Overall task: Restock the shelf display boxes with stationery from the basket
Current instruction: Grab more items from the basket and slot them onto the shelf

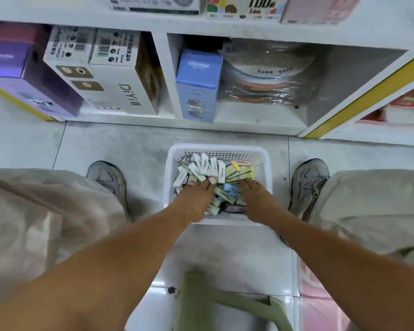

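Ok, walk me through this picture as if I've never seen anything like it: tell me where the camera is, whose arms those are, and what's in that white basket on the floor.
There is no machine here. The camera is worn on a person's head and looks down, so the two bare arms belong to the wearer, with their legs and shoes at either side. The white basket stands on the tiled floor between the feet, before a low shelf of boxed goods. It holds a loose pile of small stationery packs, white, yellow-green and blue. The left hand and right hand both reach in, fingertips among the packs. Whether either grips one cannot be told. A green stool shows below.
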